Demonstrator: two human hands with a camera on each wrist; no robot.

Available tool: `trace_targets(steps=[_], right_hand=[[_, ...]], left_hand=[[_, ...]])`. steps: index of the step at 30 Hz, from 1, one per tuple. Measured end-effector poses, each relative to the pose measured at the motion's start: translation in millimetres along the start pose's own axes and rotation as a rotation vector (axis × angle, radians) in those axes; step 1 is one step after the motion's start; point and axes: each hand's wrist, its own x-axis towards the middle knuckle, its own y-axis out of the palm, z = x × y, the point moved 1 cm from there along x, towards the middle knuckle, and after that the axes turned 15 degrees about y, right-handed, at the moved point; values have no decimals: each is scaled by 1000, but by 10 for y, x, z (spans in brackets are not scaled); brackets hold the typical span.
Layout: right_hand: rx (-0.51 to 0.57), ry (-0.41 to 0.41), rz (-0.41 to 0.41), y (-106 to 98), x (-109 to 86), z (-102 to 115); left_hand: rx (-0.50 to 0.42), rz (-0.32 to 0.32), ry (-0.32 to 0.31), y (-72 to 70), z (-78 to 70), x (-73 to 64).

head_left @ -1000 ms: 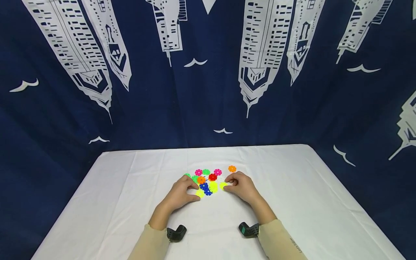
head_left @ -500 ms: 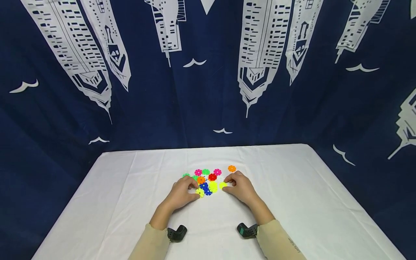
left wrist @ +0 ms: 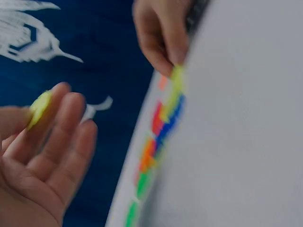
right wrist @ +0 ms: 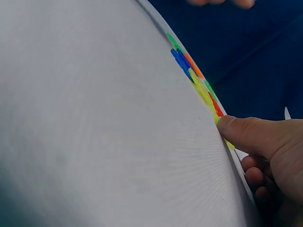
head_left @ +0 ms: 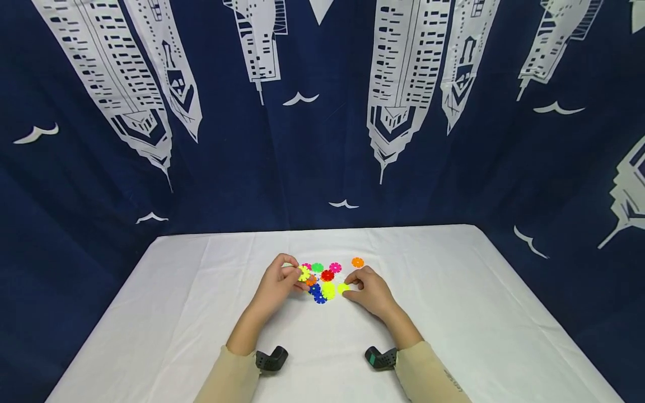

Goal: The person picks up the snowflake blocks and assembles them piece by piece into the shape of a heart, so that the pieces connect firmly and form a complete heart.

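Note:
My left hand [head_left: 274,285] pinches a yellow notched snowflake disc [head_left: 304,273] between thumb and index finger, raised over the left side of the loose pile. In the left wrist view this disc [left wrist: 40,109] shows nearly edge-on, the other fingers spread behind it. On the pile's right side, my right hand [head_left: 373,294] has thumb and index finger at the rim of another yellow disc [head_left: 343,289] low at the cloth. The right wrist view has the thumb [right wrist: 244,132] against its edge. Between the hands lie yellow discs [head_left: 328,290], blue discs [head_left: 319,295] and a red disc [head_left: 327,275].
Behind these are a green disc [head_left: 317,267] and a pink disc [head_left: 335,267], with an orange disc [head_left: 358,262] apart at the back right. A white cloth [head_left: 176,313] covers the table. Beyond its far edge hangs a dark blue printed curtain [head_left: 302,168].
My left hand has lifted its yellow disc off the cloth, upward and slightly left. The right hand has stayed almost in place at its yellow disc.

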Motion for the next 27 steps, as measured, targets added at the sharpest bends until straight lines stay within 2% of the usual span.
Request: trace_targets(steps=[3,6,11,15,18,24,27], right_hand=[[-12,-9,-1,12,5,6],[-23,-9,-13,11,4,17],[-53,-13,-27,15,-33,46],[-63,-5,-3,43,-68,68],[-58,-2,1,44,-77,80],[22,-22,28,-6,-53,90],[132,-44,72,-62,-25,111]], left_hand=[[-65,-94,57,31,-186,68],[-102,-163,85,83,-379,141],[-186,-212,156,226,-705,172],[-207,-193,231,322,-886,124],[-176,-160,250,355,-951,90],[-165,-92,239,364,-952,81],[-177,-79,239,364,-937,94]])
